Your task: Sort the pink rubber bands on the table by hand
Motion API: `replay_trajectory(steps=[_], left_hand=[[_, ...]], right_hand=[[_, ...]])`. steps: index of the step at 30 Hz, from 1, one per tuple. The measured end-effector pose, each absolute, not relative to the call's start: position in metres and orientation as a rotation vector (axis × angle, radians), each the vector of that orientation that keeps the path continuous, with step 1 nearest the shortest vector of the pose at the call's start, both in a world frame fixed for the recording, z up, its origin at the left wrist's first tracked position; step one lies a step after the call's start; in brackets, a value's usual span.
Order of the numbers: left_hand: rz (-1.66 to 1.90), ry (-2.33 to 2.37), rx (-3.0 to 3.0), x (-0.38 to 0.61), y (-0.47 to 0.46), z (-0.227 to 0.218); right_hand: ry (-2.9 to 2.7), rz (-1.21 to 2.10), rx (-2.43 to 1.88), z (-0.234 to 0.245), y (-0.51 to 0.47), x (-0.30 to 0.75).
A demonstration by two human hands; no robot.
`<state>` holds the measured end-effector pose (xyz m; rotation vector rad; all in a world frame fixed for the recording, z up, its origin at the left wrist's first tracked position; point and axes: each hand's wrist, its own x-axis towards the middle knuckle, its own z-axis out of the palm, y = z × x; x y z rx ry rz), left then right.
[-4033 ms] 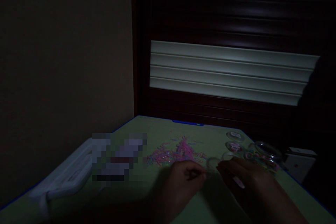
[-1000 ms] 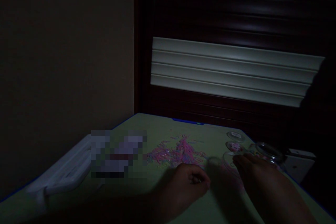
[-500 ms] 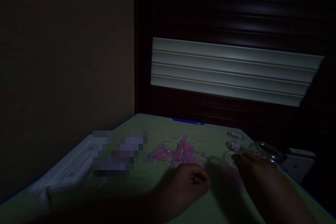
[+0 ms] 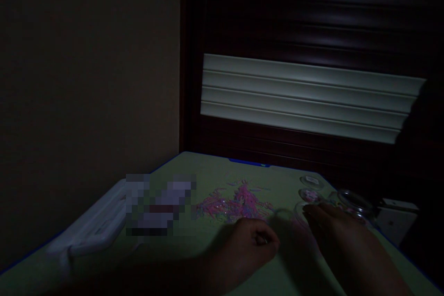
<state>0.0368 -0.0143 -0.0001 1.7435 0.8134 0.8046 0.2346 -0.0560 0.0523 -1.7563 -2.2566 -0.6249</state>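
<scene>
"While you look down at the green worktop (image 4: 222, 169), what is each hand doing?"

"The left hand (image 4: 251, 243) is curled, and I can't tell if it pinches anything. The right hand (image 4: 333, 226) is open, its fingers just beside a clear dish (image 4: 301, 215). Ahead of the left lie pink rubber bands (image 4: 239, 206); past the right stands a glass jar (image 4: 355, 204)."

The green tabletop (image 4: 215, 166) with its blue edge carries a scattered heap of pink rubber bands (image 4: 239, 206), small round clear plastic containers (image 4: 310, 181), a glass jar (image 4: 354, 204) and a white plastic case (image 4: 93, 226).
</scene>
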Motion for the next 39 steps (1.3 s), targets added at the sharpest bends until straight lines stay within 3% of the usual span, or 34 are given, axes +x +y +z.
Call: replay_trajectory(steps=[9, 17, 25, 39], left_hand=[[0.778, 0.872, 1.954, 0.037, -0.019, 0.002], [0.735, 0.795, 2.867, 0.017, -0.013, 0.014], [0.449, 1.131, 3.295, 0.011, -0.002, 0.023], [0.298, 1.462, 3.256, 0.016, 0.001, 0.015]], right_hand=[[-2.239, -0.651, -1.748, 0.052, -0.058, 0.234], [-2.258, -0.654, -1.722, 0.056, -0.06, 0.229], [-2.214, -0.76, -1.625, 0.061, -0.063, 0.222], [-2.287, -0.536, -1.342, 0.048, -0.063, 0.215]])
